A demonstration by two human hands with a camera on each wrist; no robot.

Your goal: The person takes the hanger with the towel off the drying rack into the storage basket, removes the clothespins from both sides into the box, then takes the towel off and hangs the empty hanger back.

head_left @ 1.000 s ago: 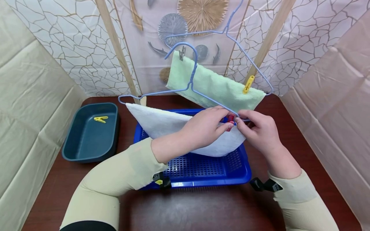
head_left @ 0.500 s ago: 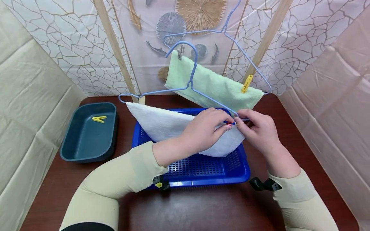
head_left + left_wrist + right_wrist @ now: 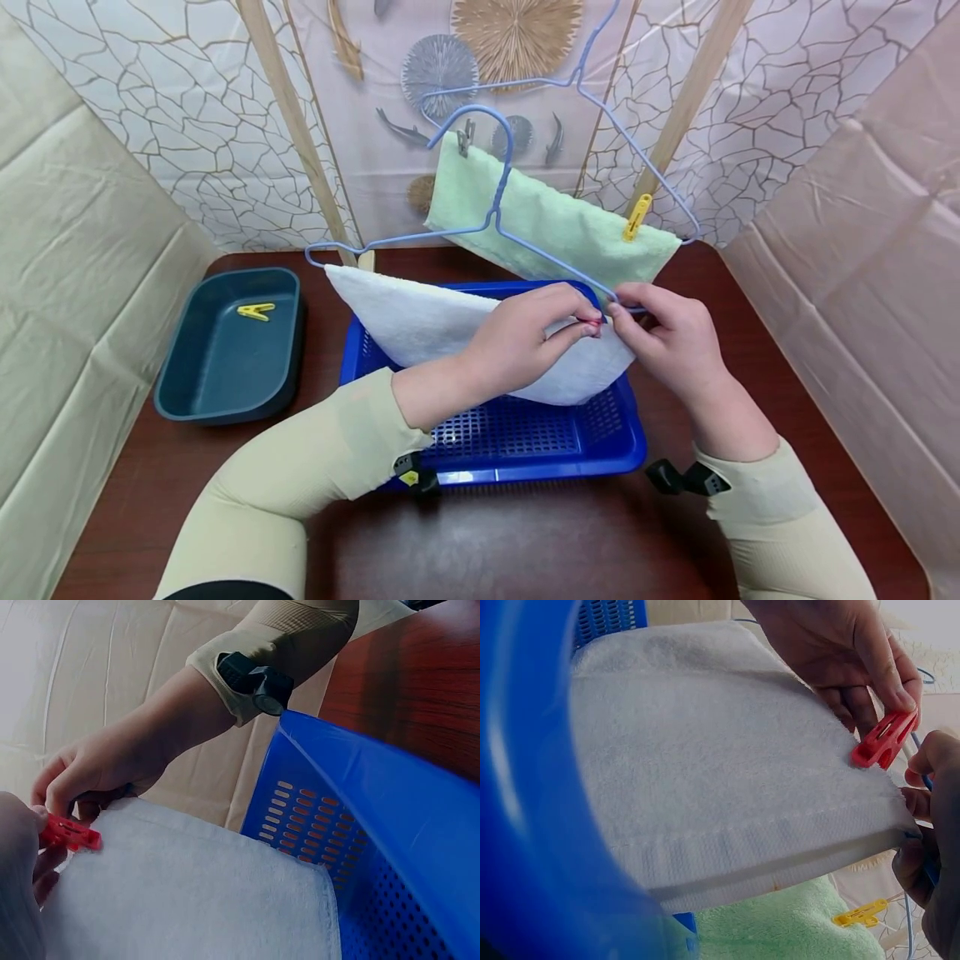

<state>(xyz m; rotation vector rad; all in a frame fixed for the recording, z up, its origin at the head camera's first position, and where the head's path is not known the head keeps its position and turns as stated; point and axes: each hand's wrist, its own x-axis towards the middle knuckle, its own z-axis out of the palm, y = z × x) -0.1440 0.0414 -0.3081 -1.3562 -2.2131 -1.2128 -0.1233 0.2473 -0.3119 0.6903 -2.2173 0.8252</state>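
A white towel [image 3: 420, 321] hangs along the lower bar of a blue wire hanger [image 3: 540, 250]. My left hand [image 3: 517, 337] reaches across it and pinches a red clothespin [image 3: 885, 740], whose nose bites the towel's top edge near the hanger's right end. In the head view the fingers hide most of that clothespin. At the hanger's right corner my right hand [image 3: 671, 333] grips the wire, with its fingertips at the towel's corner. The left wrist view shows the red clothespin [image 3: 71, 833] lying flat against the cloth.
Below the towel stands a blue perforated basket [image 3: 525, 475]. A teal tub [image 3: 225, 367] at the left holds a yellow clothespin [image 3: 256, 312]. Behind, a green towel [image 3: 555, 217] hangs from another blue hanger [image 3: 637, 150], clipped with a grey clip [image 3: 466, 138] and a yellow clothespin [image 3: 637, 217].
My left fingers have closed further over the red clothespin, which shows less in the head view and now points at the towel. My right hand has stayed at the hanger's corner.
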